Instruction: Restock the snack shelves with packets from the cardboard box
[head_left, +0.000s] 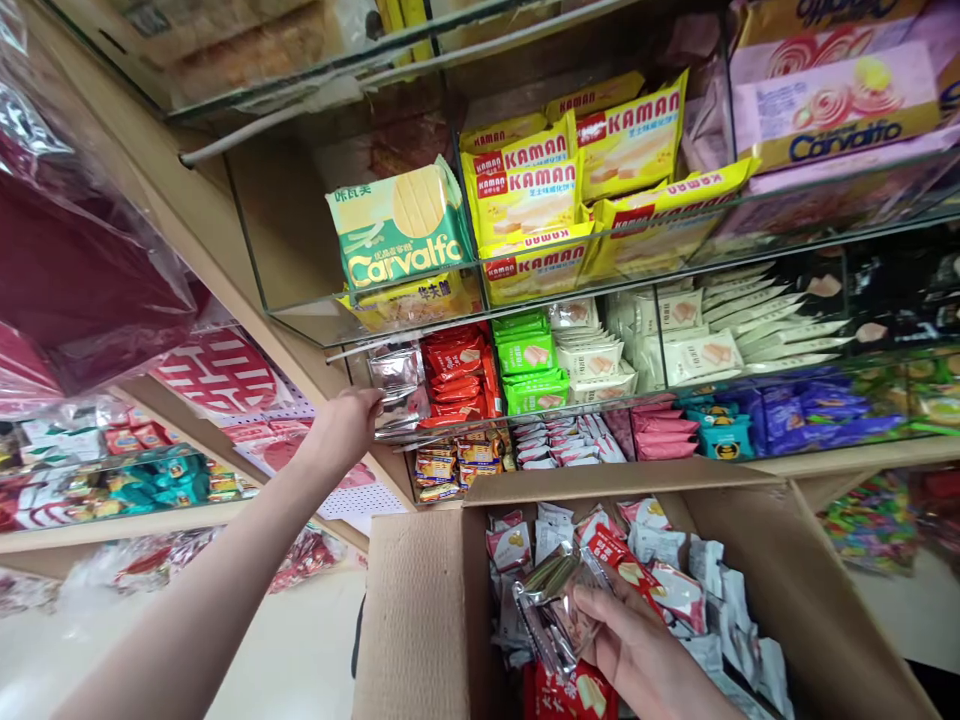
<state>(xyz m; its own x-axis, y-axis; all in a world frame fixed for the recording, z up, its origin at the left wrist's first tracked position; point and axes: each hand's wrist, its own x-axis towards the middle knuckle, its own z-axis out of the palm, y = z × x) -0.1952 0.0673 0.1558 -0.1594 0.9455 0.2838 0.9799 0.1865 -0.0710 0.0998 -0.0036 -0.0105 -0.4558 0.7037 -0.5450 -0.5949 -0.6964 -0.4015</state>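
Observation:
My left hand reaches up to the glass shelf and its fingers close on silver snack packets at the left end of the middle shelf, beside red packets. My right hand is down inside an open cardboard box and grips a small stack of clear silver snack packets. The box is filled with several red, white and silver packets.
Glass shelves hold green Carvalfo packs, yellow Kaman packs, green packets, white packets and blue packets. A wooden shelf unit with more sweets stands at left. Red wrapped goods hang at upper left.

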